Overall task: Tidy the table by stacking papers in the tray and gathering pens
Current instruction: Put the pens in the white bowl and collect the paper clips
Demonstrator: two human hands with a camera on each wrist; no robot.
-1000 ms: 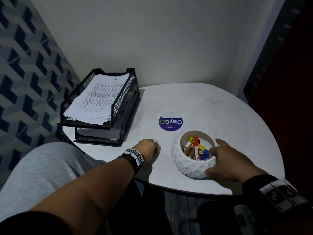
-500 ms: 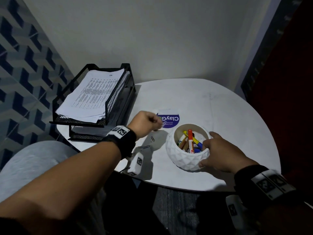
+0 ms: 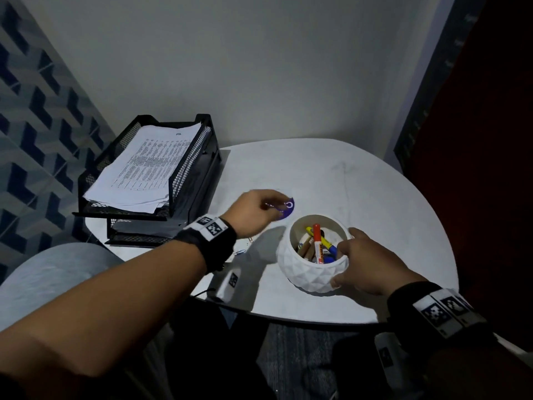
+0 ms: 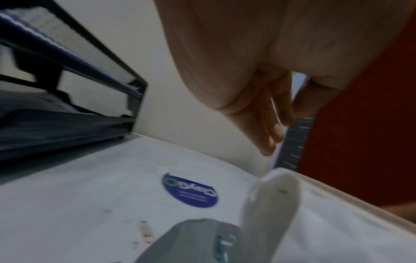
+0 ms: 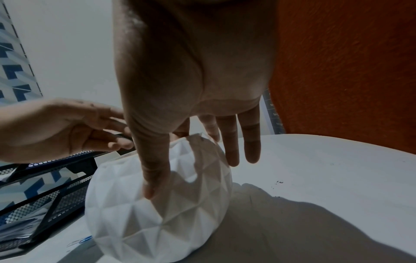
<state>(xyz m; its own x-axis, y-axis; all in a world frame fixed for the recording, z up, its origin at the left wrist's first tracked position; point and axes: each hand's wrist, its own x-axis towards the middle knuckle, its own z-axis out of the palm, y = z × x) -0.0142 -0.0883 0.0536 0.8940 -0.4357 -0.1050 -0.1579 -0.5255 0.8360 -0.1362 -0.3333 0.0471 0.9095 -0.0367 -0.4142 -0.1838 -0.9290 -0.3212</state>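
A white faceted bowl (image 3: 311, 272) (image 5: 157, 213) holds several pens and markers (image 3: 317, 243) near the table's front edge. My right hand (image 3: 346, 255) (image 5: 191, 178) grips its right side, thumb on the near wall and fingers over the far rim. My left hand (image 3: 274, 207) (image 4: 274, 124) hovers above a purple round sticker (image 3: 288, 210), just left of the bowl. Its fingers pinch a thin pale sliver that looks like a paper clip. A black mesh tray (image 3: 202, 168) at the back left carries a stack of printed papers (image 3: 144, 168).
Two loose paper clips (image 3: 251, 240) (image 3: 240, 252) lie on the white table (image 3: 360, 192) below my left wrist. The lower tray tier (image 3: 138, 235) holds dark sheets. A patterned wall stands left, a red panel right. The table's front edge is close to the bowl.
My left hand has risen from the table near the front edge and moved forward and right, over the sticker beside the bowl. My right hand has stayed on the bowl.
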